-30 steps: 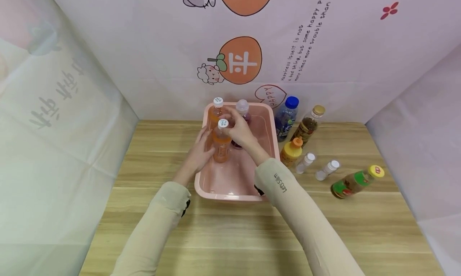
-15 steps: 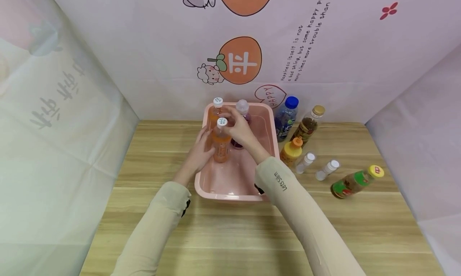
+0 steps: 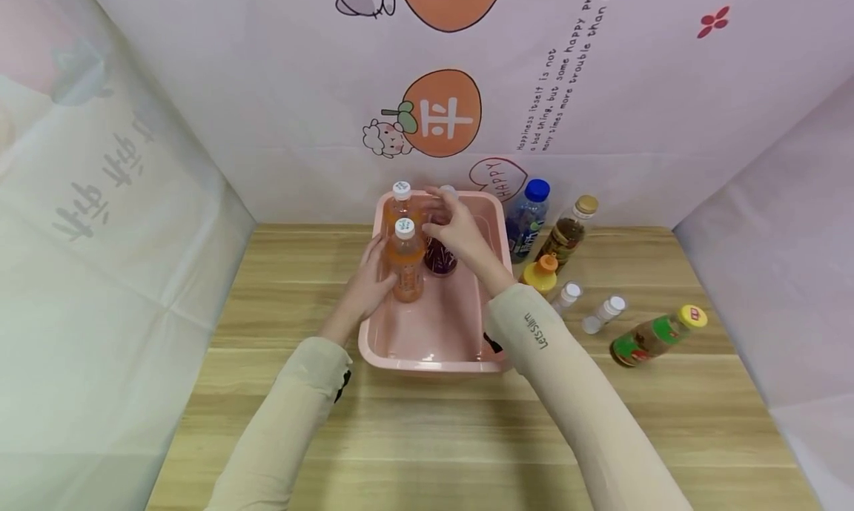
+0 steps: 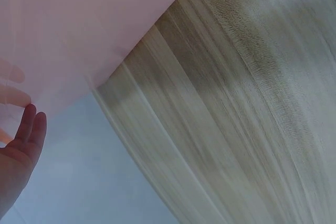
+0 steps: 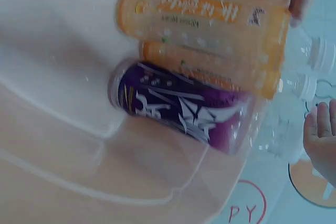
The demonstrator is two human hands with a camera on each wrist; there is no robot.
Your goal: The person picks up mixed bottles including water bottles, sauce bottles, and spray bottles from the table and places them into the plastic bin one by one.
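Note:
A pink plastic basin [image 3: 427,365] holds two orange drink bottles and a purple one, all upright. My left hand [image 3: 367,285] lies over the basin's left rim, fingers extended and thumb at the front orange drink bottle [image 3: 408,274]. The rear orange drink bottle [image 3: 402,208] stands just behind that one. My right hand [image 3: 462,233] hovers over the purple drink bottle [image 3: 440,259], hiding much of its upper part. In the right wrist view, the right fingers [image 5: 323,119] are extended beside the bottle caps, holding nothing.
Right of the basin stand a blue-capped bottle [image 3: 525,222], a gold-capped brown bottle [image 3: 568,233] and a yellow squeeze bottle [image 3: 539,275]. Two small white-capped jars [image 3: 603,315] and a yellow-capped green-labelled bottle [image 3: 654,338] are farther right. A printed cloth [image 3: 307,125] hangs behind the table.
My right hand has left the front orange bottle's cap and moved right, over the purple bottle. The front orange bottle's top has shifted slightly left. My left hand has stayed at the rim.

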